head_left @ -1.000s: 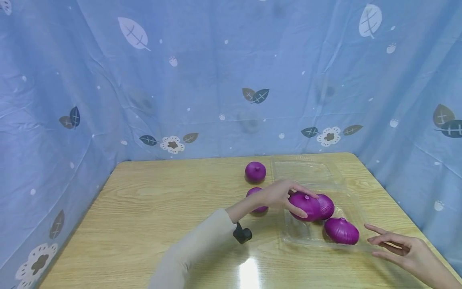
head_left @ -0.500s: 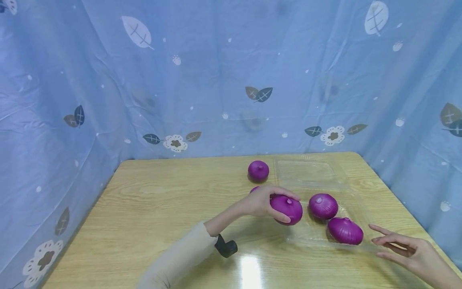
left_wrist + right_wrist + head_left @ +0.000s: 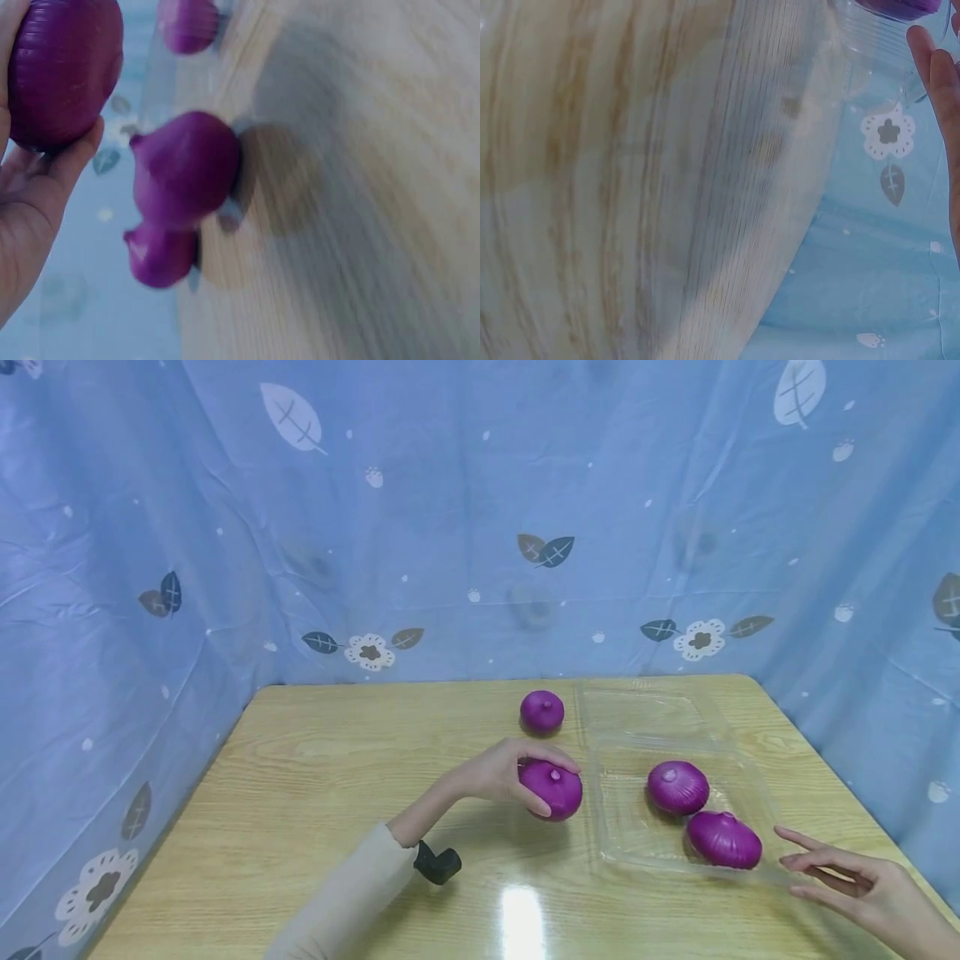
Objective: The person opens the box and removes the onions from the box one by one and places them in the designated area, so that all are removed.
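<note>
My left hand [image 3: 498,772] grips a purple onion [image 3: 555,789] from its left side, thumb in front and fingers behind, left of the clear plastic clamshell box [image 3: 600,827]. In the left wrist view this onion [image 3: 64,71] is clear of the table, and another onion [image 3: 187,165] stands close by, hidden behind the hand in the head view. Two onions [image 3: 678,787] [image 3: 724,840] lie in the right part of the box's base. My right hand [image 3: 851,881], fingers loosely bent and holding nothing, is beside the box's front right corner.
One more onion [image 3: 542,712] sits at the back of the wooden table [image 3: 360,752], left of the box's opened lid [image 3: 641,714]. A blue patterned curtain [image 3: 450,527] surrounds the table's back and sides. A black wrist camera [image 3: 437,862] hangs under the left forearm.
My left hand has lifted the onion out of the box and carried it left over the table. The right hand stays by the box, and the head view has shifted slightly.
</note>
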The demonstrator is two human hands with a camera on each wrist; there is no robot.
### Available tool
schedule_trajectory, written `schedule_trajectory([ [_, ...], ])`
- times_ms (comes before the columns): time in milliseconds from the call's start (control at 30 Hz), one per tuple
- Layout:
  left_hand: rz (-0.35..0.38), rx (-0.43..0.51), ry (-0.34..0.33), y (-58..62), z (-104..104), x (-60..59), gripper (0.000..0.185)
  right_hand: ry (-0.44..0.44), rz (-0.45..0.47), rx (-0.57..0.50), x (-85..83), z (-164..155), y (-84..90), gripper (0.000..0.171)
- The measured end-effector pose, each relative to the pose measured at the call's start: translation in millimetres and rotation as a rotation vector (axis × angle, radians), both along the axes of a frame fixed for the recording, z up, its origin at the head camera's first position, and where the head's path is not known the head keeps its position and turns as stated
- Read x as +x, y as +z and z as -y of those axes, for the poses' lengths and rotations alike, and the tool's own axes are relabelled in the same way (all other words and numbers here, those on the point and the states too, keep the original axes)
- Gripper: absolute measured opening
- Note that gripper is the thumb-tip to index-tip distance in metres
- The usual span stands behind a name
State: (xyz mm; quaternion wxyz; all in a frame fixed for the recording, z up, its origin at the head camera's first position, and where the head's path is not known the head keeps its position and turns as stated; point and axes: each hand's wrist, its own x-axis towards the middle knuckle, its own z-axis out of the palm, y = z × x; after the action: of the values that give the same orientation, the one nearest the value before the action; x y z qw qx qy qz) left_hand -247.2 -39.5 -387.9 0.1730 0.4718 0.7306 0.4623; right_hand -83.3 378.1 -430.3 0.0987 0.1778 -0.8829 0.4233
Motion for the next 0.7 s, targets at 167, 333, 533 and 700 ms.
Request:
schedule_trajectory([
  [167, 0.035, 0.002, 0.060, -3.2, 15, -13.9, 0.055, 0.000, -0.020, 0.013, -0.4, 1, 1.9, 0.026],
  [333, 0.092, 0.038, 0.119, -3.8, 27, -26.1, 0.053, 0.086, -0.039, -0.023, -1.3, -1, 2.3, 0.029],
  [533, 0.120, 0.025, 0.221, -4.8, 37, -41.2, 0.055, 0.087, -0.044, -0.027, -1.6, -1, 1.8, 0.029],
  [700, 0.086, 0.038, 0.319, -12.7, 46, -60.0, 0.058, 0.074, -0.061, -0.011, -1.9, -1, 0.5, 0.030],
])
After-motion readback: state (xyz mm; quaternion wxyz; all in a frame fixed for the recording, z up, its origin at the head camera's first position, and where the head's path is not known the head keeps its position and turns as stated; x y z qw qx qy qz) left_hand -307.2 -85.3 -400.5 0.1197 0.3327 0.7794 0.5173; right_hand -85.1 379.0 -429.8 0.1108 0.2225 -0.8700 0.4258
